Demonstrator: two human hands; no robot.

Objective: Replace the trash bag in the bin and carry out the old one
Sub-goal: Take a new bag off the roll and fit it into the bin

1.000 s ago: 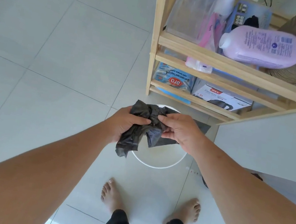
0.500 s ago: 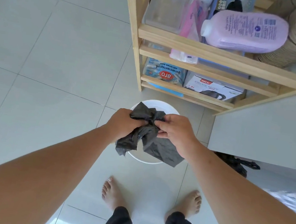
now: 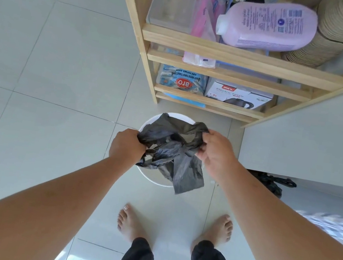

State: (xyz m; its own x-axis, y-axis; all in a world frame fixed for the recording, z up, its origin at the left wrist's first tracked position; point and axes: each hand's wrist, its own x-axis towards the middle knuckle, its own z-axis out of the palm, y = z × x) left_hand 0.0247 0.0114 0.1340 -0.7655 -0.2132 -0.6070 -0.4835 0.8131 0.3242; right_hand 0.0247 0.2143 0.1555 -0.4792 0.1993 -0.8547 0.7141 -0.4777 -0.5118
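A crumpled black trash bag (image 3: 174, 150) hangs between both my hands, directly above a round white bin (image 3: 153, 179) on the tiled floor. My left hand (image 3: 126, 146) grips the bag's left edge in a fist. My right hand (image 3: 216, 152) pinches its upper right edge, and the two hands are spread apart with the plastic stretched between them. A loose flap of the bag dangles over the bin's near rim. Most of the bin's inside is hidden by the bag. Another dark knotted bag (image 3: 270, 182) lies on the floor to the right, by the wall.
A wooden shelf rack (image 3: 240, 57) stands just behind the bin, holding a pink bottle (image 3: 268, 26), a blue packet and a kettle box. A white wall or cabinet side (image 3: 312, 143) is on the right. My bare feet (image 3: 129, 222) stand just before the bin.
My hands have pulled apart, spreading the black bag wider over the bin. The view has shifted so the shelf sits nearer and more to the left.
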